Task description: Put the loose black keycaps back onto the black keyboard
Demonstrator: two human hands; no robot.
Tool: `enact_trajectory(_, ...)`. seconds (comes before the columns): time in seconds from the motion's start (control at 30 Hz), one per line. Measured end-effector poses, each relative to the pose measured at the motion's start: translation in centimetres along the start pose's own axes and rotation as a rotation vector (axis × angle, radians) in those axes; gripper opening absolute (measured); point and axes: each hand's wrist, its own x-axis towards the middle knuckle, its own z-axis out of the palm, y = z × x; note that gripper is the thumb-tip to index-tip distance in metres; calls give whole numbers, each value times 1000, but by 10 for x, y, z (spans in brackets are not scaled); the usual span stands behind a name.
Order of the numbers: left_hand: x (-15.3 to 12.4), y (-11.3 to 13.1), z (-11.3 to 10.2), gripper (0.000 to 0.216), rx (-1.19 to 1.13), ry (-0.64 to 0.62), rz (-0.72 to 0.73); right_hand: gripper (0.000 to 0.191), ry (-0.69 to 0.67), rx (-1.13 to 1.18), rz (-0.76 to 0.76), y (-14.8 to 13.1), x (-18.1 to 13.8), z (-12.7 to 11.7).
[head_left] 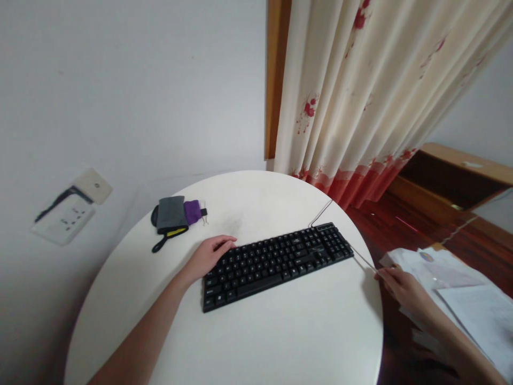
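A black keyboard (pixel 276 262) lies slanted across the round white table (pixel 280 337). My left hand (pixel 208 256) rests at the keyboard's top left corner, fingers curled loosely over its edge. My right hand (pixel 403 286) is off the table's right rim, pinching a thin stick (pixel 363 260) whose far tip touches the keyboard's right end. The keyboard's cable (pixel 320 213) runs from its top edge toward the curtain.
A grey and purple pouch with a black and yellow strap (pixel 176 216) lies at the table's back left. A wall socket (pixel 66 216) sits on the left wall. A cream curtain with red flowers (pixel 360 107) hangs behind. White papers (pixel 460 289) lie at the right.
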Motion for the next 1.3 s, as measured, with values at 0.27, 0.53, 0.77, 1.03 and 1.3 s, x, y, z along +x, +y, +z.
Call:
enact_trajectory(0.27, -1, -3, -8, 45, -135, 62, -33, 41, 85, -192, 3, 12, -15, -55)
enact_trajectory(0.53, -5, -12, -23, 44, -179, 178, -147, 38, 47, -206, -224, -94, 1, -12)
enact_trajectory(0.77, -13, -20, -30, 36, -146, 81, -347, 36, -188, -79, -580, -213, 20, 83)
enact_trajectory(1.03, -22, -15, -34, 63, -278, 30, -374, 31, -360, -154, -783, -272, 64, 167)
enact_trajectory(1.3, -25, -12, -37, 72, -211, -91, -349, 31, -522, -140, -902, -276, 76, 194)
